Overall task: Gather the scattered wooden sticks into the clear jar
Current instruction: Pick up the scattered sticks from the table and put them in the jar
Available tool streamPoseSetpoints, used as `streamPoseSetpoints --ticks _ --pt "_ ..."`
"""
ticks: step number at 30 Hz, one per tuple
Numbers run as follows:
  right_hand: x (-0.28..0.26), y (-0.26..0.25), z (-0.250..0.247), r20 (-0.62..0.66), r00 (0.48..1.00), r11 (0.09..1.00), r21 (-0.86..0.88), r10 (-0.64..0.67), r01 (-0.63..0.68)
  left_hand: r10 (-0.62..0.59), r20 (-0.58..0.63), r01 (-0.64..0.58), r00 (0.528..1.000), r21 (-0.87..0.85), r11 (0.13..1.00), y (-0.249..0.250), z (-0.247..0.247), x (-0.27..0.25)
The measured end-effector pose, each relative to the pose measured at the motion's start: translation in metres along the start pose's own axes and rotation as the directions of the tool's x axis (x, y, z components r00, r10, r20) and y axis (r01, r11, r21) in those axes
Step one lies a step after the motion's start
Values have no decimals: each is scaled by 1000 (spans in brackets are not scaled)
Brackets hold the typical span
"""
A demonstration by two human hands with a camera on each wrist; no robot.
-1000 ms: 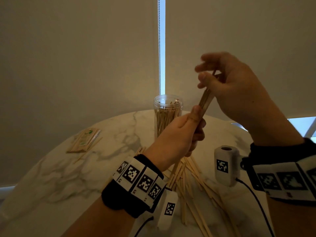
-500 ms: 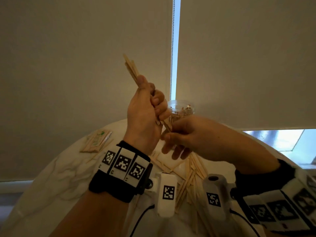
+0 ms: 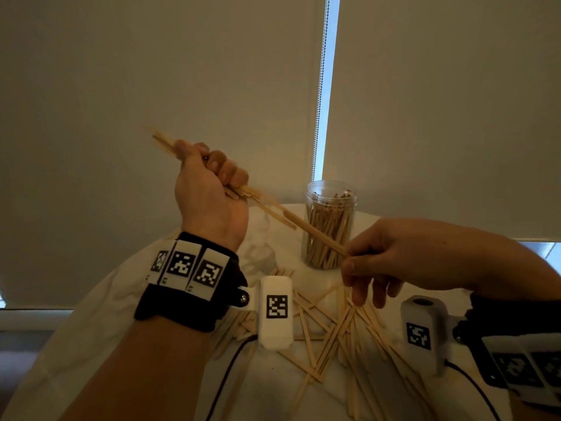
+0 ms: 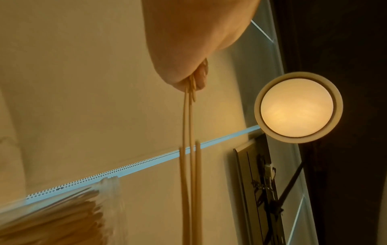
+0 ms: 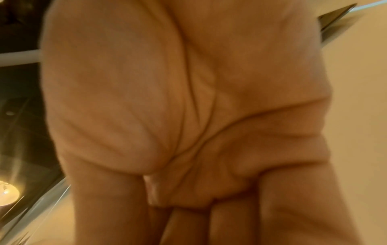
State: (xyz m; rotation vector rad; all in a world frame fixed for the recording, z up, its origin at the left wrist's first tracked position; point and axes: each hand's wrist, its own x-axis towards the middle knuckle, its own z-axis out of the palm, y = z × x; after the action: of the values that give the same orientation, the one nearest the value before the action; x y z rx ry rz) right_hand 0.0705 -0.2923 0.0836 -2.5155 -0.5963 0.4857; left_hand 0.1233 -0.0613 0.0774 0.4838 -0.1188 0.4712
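Sticks [image 3: 267, 208] in a small bundle are held in the air, to the left of the clear jar [image 3: 330, 226] and partly in front of it. The left hand [image 3: 209, 196] closes its fist around the middle of the bundle. The right hand [image 3: 391, 262] pinches the lower end of it between thumb and forefinger, just in front of the lower part of the jar.

The long axis of the bundle slopes from upper left down to lower right, so it lies across the jar and not in line with its mouth. I judge the bundle must be raised and turned upright over the mouth. The right hand is nearer to the jar.

Many loose sticks [image 3: 334, 329] lie crossed on the marble table [image 3: 91, 329] in front of the jar.

No brand or readable writing shows; the wrist bands and cameras carry only black-and-white square codes.
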Motion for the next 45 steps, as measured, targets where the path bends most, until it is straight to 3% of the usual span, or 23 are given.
streamPoseSetpoints --ticks 4,7,10,13,16,20,23,26,31,33,37,42,45 --pt "-9 5 -11 -18 999 998 63 27 -26 -18 -117 15 993 -24 1000 2 -6 6" --pt "-11 2 -13 -161 987 987 156 -10 35 -80 -131 88 988 50 995 -13 -2 -3" --pt "-5 -11 -7 -321 945 953 264 -60 150 -191 7 185 982 207 961 -32 10 -24" --pt "3 -24 8 -308 946 960 220 -101 174 -308 185 202 933 438 876 -43 19 -46" --pt "9 -29 18 -296 951 976 162 -95 147 -279 193 136 941 538 832 -44 21 -52" --pt "13 -28 24 -309 951 996 69 -27 51 -162 72 119 984 413 903 -39 18 -42" --pt "22 -26 33 -218 976 1000 -28 7 -14 -146 20 132 989 314 940 -34 15 -37" --pt "29 -23 37 -146 989 999 38 -9 14 -155 27 143 987 258 955 -33 15 -36" --pt "33 -24 35 -299 946 957 213 -127 196 -228 102 207 968 187 960 -33 16 -38" --pt "31 -25 32 -294 938 920 286 -184 270 -183 94 161 979 201 966 -31 14 -34" --pt "24 -23 26 -187 962 880 397 -198 259 -55 80 33 995 251 967 -23 11 -26" --pt "32 -27 37 -346 923 954 178 -169 241 -116 178 60 977 295 953 -35 20 -43" --pt "32 -26 36 -377 910 947 190 -172 258 -183 225 78 957 408 909 -37 23 -47"
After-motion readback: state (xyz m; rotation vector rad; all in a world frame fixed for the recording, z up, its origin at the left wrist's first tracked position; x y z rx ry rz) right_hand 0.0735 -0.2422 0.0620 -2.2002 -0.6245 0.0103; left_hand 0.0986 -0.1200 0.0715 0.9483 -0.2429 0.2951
